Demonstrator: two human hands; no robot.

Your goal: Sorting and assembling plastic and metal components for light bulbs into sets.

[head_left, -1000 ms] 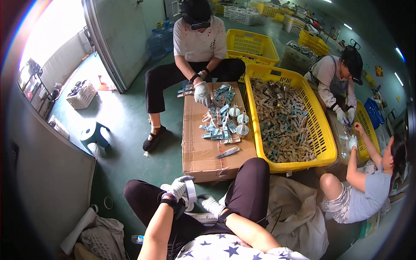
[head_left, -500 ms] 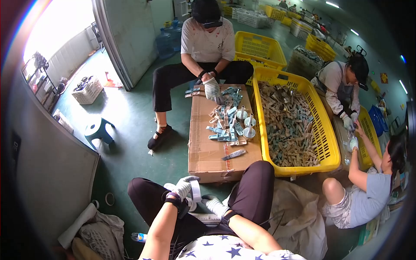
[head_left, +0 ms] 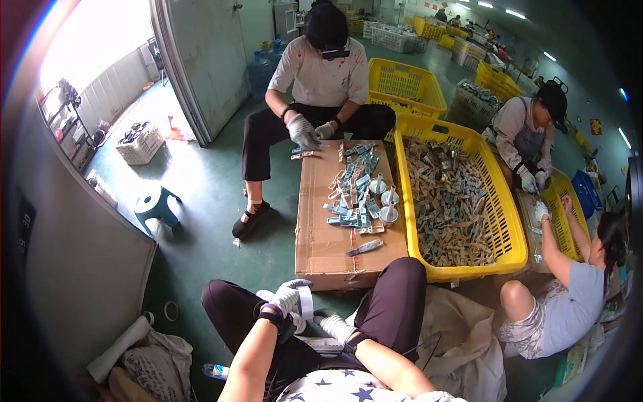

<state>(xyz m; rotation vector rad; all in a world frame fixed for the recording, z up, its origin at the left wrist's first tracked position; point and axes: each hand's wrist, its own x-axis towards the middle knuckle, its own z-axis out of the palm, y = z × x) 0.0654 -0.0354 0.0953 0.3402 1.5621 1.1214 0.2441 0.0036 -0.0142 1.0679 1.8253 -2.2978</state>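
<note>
A white tape roll (head_left: 306, 303) stands on edge between my legs, gripped by my gloved left hand (head_left: 287, 298), whose fingers are closed on its side. Just right of the roll is my gloved right hand (head_left: 337, 327), its fingers bent together and pointing at the roll; anything small in them is hidden. Beyond my knees a cardboard box (head_left: 318, 228) serves as a table. Blue and beige plastic clips (head_left: 348, 194) are heaped on it. Beside them stand several pale round discs with stems (head_left: 388, 214). A narrow grey object (head_left: 365, 248) lies nearer me.
A yellow crate (head_left: 462, 273) full of clips stands right of the box. Across from me a person's gloved hands (head_left: 308, 132) work over the box's far edge. Two more people sit at the right. A sack (head_left: 462, 328) lies by my right leg, a teal stool (head_left: 157, 208) at left.
The person across has drawn both hands together at the box's far left corner. My view has tilted up slightly. Both my hands keep nearly the same pose around the tape roll.
</note>
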